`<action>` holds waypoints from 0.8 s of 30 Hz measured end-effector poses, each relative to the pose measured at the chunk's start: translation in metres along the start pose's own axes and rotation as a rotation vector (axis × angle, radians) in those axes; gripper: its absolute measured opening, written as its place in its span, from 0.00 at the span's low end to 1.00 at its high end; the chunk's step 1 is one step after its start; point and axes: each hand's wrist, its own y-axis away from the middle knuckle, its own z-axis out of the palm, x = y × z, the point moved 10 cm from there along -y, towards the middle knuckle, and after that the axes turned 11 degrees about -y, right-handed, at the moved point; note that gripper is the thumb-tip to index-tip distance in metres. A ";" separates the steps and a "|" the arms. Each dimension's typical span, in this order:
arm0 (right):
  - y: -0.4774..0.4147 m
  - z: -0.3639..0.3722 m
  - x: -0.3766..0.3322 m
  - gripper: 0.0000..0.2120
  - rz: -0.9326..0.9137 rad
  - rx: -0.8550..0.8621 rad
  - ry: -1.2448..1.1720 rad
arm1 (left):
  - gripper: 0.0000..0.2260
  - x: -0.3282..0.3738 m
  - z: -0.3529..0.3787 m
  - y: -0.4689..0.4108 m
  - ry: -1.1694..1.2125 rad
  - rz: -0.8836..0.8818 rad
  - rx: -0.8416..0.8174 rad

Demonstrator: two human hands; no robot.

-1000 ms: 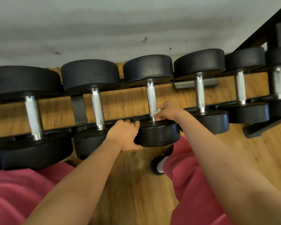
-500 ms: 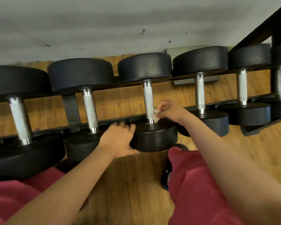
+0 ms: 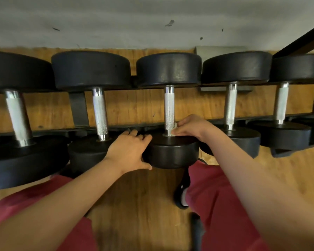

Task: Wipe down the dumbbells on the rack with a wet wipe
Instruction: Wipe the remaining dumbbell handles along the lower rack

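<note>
Left hand (image 3: 130, 151) grips near head of middle dumbbell (image 3: 172, 154), fingers curled over its edge. Right hand (image 3: 192, 127) pinches wipe (image 3: 174, 128) against handle base, fingers together.

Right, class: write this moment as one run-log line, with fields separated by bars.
step: wiping | right hand pinches wet wipe at base of handle, middle dumbbell | left hand grips its near head

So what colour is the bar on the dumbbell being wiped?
Silver, with a fine criss-cross grip pattern on the dumbbell handle, clearest in the head view.
</note>
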 end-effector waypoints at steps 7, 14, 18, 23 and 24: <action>0.008 -0.006 -0.011 0.06 -0.161 0.036 0.183 | 0.41 0.002 -0.004 -0.001 -0.040 0.005 -0.002; 0.012 -0.003 -0.012 0.21 -0.164 0.015 -0.332 | 0.43 0.004 -0.002 -0.003 -0.091 0.005 -0.011; 0.012 0.004 -0.005 0.13 -0.083 -0.019 -0.155 | 0.44 0.003 0.000 -0.003 -0.097 0.002 -0.017; 0.013 -0.011 -0.031 0.23 -0.252 0.106 -0.362 | 0.44 0.003 0.000 -0.003 -0.112 0.006 0.002; 0.011 -0.010 -0.032 0.24 -0.243 0.085 -0.396 | 0.44 0.003 -0.001 -0.004 -0.122 0.006 0.001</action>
